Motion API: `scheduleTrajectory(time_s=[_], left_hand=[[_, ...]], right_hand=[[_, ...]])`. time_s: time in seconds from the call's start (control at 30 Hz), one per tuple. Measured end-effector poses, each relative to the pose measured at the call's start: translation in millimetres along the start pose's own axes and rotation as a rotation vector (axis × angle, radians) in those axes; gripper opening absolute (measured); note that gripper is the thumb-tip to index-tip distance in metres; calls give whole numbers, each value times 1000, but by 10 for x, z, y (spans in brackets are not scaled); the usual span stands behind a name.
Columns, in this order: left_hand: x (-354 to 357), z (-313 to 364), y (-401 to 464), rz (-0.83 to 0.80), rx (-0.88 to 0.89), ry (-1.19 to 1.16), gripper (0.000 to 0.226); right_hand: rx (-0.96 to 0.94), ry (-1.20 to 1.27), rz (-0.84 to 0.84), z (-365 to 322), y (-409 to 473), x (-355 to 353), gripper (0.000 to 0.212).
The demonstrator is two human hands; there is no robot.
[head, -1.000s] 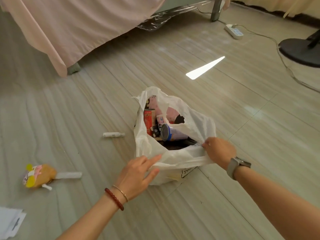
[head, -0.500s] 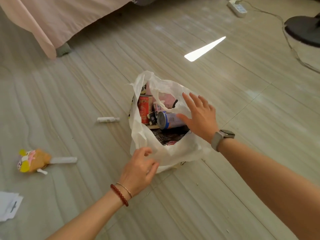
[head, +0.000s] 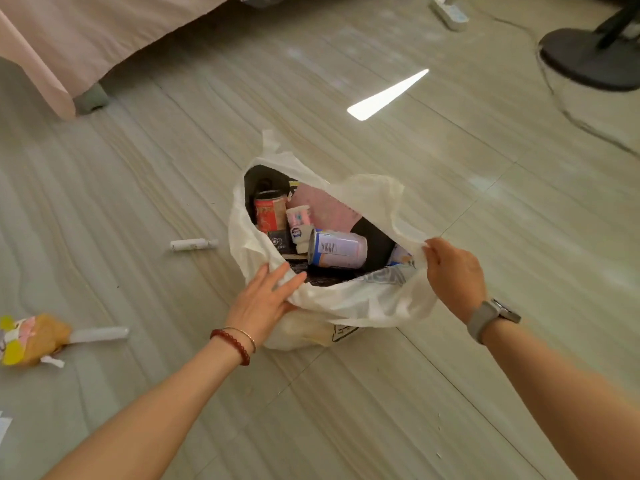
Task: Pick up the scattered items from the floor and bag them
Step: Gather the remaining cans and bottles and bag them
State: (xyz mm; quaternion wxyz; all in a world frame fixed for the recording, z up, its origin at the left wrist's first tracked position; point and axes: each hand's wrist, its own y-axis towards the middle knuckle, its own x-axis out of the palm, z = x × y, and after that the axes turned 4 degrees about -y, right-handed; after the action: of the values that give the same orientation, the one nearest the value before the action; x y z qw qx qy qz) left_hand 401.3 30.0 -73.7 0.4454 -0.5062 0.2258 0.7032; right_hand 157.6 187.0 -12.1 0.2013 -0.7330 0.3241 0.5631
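Observation:
A white plastic bag [head: 356, 303] stands open on the floor. Inside lie a blue and white can [head: 337, 249], a red canister [head: 270, 213], a small pink cup [head: 299, 216] and a pink item. My left hand [head: 263, 299] rests with straight fingers on the bag's near left rim. My right hand [head: 453, 275] pinches the bag's right rim and holds it up. A small white tube [head: 192, 244] lies on the floor left of the bag. Further left lies a yellow and brown plush toy [head: 29, 339] with a white stick [head: 98, 334].
A bed with a pink cover [head: 69, 36] stands at the back left. A black fan base [head: 592, 60] with a cable and a white power strip [head: 450, 12] are at the back right. White paper [head: 4, 427] shows at the left edge.
My right hand came off the can inside the bag and took hold of the right rim, pulling the mouth wider. My left hand opened flat on the near rim.

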Motion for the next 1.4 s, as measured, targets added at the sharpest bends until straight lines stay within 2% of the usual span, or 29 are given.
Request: scheduleTrajectory(time_s=[0.17,0.27,0.3,0.4,0.5,0.57,0.63,0.7,0.77,0.83,0.9,0.97,1.07,1.2,1.3,1.4], left_hand=[[-271,-137,73,95,-35,180,54],[-355,-146,69,116,40,134,43],[-366,-110,60,99,71,86,48],[-381,-35,5,70,73,-47,65],[-325,-39,-106,147,33,-42,67],[-251,-45,-193,139,-15,-6,80],[-144,-76,-282,-7,-65,12,91],[-117,-103,-314,-50,-98,-87,83],[-271,-66,-285,111,-113,-347,64],[-458,-66,-278,377,-68,-477,49],[-550,-224,-343,557,-42,-408,42],[-554,-538,-479,604,-158,-310,42],[-391,-1162,-834,523,-419,-136,46],[-136,-1835,-1308,211,-706,-17,52],[-10,-2173,-1482,120,-730,50,49],[31,-2362,-1540,126,-628,135,34]], right_hand=[[251,31,7,298,-302,-40,24],[316,10,-23,329,-420,-11,23],[307,-11,-24,304,-425,0,24],[170,-106,-20,189,-379,39,36],[-58,-134,-33,24,-326,83,55],[-213,-173,-88,-114,-322,159,52],[-299,-241,-103,-277,-333,247,43],[-355,-220,-84,-486,-295,279,35],[-459,-126,-59,-752,-214,280,34],[-583,-16,-39,-1080,-134,256,38],[-687,82,2,-1455,-64,234,37],[-770,143,38,-1847,-12,277,35],[-887,126,-31,-2424,-6,496,36],[-794,-34,-407,-2954,-47,1110,46],[-663,-157,-517,-3153,26,1582,54],[-541,-267,-606,-3217,115,1962,63]])
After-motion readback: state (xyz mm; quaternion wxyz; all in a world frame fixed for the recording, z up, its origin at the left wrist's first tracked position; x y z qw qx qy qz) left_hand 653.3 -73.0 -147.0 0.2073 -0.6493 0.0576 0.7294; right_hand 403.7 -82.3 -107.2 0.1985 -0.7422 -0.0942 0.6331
